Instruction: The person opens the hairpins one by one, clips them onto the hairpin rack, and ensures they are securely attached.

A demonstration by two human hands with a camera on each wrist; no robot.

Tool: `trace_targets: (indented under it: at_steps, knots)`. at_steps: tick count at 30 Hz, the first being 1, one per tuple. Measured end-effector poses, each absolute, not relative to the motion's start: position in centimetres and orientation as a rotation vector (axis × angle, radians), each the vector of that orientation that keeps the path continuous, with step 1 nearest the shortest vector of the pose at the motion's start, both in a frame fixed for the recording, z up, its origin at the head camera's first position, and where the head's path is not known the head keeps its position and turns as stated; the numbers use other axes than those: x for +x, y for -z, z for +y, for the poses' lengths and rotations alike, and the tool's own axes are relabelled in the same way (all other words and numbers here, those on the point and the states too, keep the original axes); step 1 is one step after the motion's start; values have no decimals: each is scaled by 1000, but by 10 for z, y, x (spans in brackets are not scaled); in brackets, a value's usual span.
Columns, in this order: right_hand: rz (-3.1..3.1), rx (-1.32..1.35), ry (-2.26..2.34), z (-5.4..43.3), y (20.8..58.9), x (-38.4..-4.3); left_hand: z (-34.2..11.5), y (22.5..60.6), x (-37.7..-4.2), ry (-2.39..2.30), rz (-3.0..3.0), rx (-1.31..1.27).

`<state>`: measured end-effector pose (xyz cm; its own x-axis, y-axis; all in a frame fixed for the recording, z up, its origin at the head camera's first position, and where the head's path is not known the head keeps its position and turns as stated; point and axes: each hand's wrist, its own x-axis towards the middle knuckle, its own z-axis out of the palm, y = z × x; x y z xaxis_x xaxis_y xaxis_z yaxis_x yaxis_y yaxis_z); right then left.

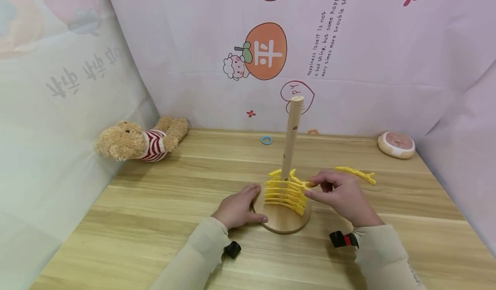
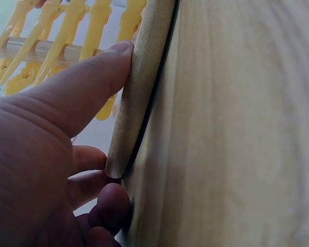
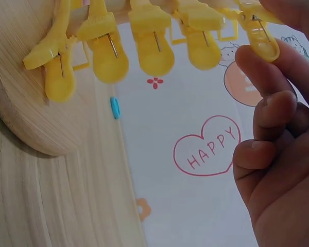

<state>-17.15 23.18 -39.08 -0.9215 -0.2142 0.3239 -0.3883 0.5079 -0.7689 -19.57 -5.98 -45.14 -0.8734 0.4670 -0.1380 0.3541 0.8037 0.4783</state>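
A wooden stand has an upright dowel [image 1: 292,139] on a round base [image 1: 284,222]. Several yellow hair clips [image 1: 284,195] are clamped one above another around the lower dowel, their long arms curving sideways. My right hand [image 1: 344,194] pinches the top yellow clip [image 3: 263,43] by its thumb tabs, at the dowel's right side. My left hand [image 1: 240,209] holds the left edge of the base. In the left wrist view its thumb [image 2: 92,85] presses on the base's upper face, while the other fingers curl by the rim [image 2: 136,108].
One loose yellow clip [image 1: 356,174] lies on the table beyond my right hand. A small blue ring [image 1: 266,140] is behind the stand. At the back left lies a teddy bear [image 1: 151,141], and a round pink-topped device [image 1: 397,144] sits at the back right.
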Motion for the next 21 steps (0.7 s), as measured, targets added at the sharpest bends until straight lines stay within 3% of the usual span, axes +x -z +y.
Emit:
trace_targets:
  at_steps: [21]
  knots:
    - [-2581, 552, -1293, 232, 395, -176, -61, 452, -196, -676, 2745, 634]
